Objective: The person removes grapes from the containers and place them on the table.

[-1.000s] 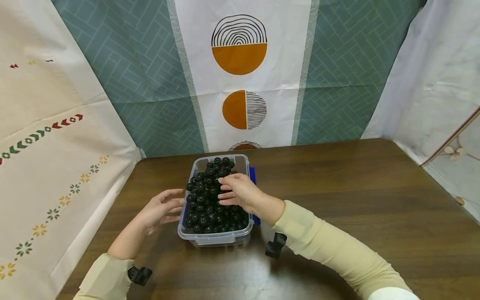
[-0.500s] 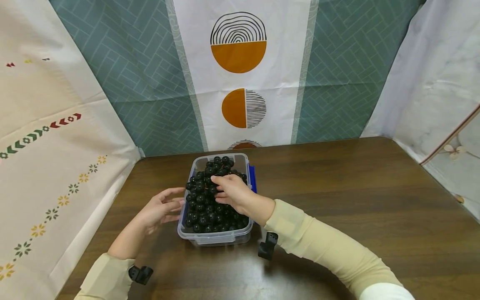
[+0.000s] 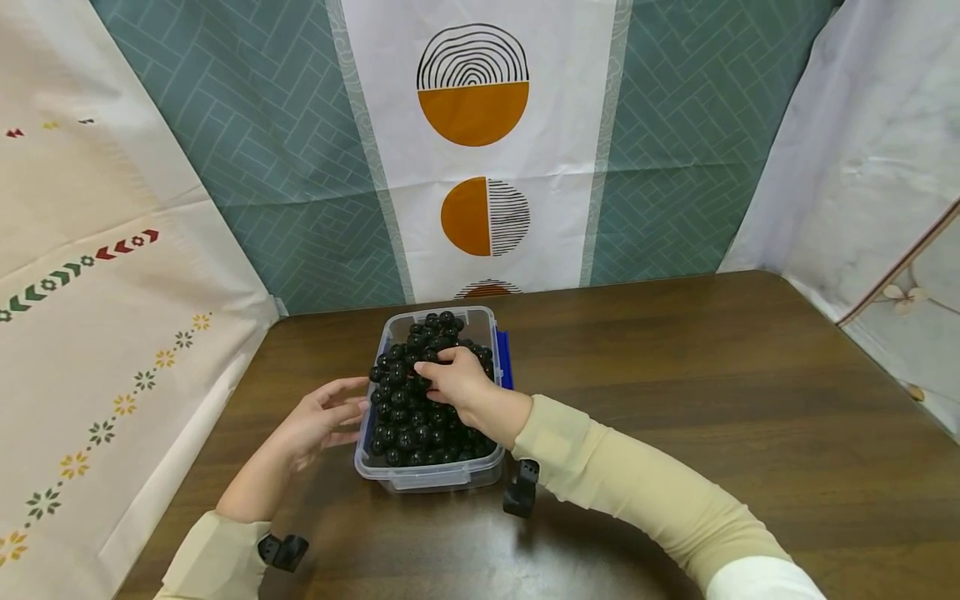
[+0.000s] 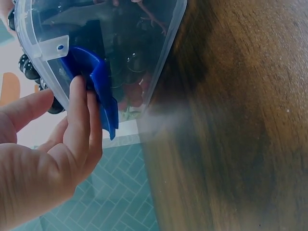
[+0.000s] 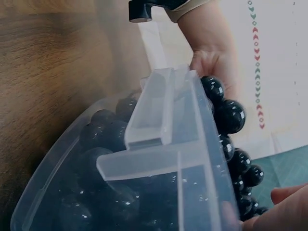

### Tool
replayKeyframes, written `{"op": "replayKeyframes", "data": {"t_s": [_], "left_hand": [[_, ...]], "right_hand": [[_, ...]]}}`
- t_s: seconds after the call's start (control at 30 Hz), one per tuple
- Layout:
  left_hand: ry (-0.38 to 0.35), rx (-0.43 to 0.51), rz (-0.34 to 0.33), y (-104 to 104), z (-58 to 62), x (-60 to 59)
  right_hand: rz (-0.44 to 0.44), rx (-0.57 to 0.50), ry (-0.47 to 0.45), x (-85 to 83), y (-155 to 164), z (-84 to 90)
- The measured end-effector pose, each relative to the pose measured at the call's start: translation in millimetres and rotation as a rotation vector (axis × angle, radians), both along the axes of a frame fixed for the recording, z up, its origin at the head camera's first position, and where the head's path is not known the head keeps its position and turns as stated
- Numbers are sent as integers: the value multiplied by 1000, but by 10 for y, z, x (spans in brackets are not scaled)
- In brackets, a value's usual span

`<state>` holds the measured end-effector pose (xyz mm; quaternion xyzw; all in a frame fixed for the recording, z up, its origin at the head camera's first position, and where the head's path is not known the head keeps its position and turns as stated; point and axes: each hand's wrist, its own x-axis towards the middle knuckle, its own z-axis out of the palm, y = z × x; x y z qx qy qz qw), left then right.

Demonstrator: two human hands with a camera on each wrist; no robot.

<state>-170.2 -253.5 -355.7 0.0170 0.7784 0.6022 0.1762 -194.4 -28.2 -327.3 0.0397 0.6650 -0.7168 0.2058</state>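
A clear plastic box (image 3: pixel 431 479) stands on the brown table (image 3: pixel 675 400), heaped with glossy black balls (image 3: pixel 401 421). My right hand (image 3: pixel 435 368) lies on top of the heap, its fingers curled down round some of the balls. My left hand (image 3: pixel 351 408) is at the box's left wall with its fingers extended. In the left wrist view those fingers (image 4: pixel 79 108) touch the box's blue latch (image 4: pixel 101 89). The right wrist view looks up past the box's clear end tab (image 5: pixel 159 120) at the balls (image 5: pixel 230 115), with my right hand's fingertip (image 5: pixel 288 199) at the lower right.
A second blue latch (image 3: pixel 506 358) shows on the box's right side. Patterned cloth panels wall in the table at the back (image 3: pixel 480 167), left (image 3: pixel 112 333) and right (image 3: pixel 862 167). Bare tabletop stretches to the right of the box.
My right hand has slid left across the heap and its fingers have curled down into the balls. The left hand has stayed at the box's left side.
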Motion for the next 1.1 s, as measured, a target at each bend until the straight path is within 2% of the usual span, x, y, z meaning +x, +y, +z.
{"op": "replayKeyframes", "data": {"t_s": [0.2,0.37,0.77,1.1], "left_hand": [[-4,-12,7,2,-25,19],[-1,-6,13,-4,-46,27],[-5,-6,17,3,-9,8],[-7,-13,24,1,-26,-32]], "right_hand": [[-63,2,-13,-32,-27,-44],[-109,21,19,-62,-84,-58],[-129,9,40,-122,-101,-55],[-155,-72,21,-148,-100,-63]]}}
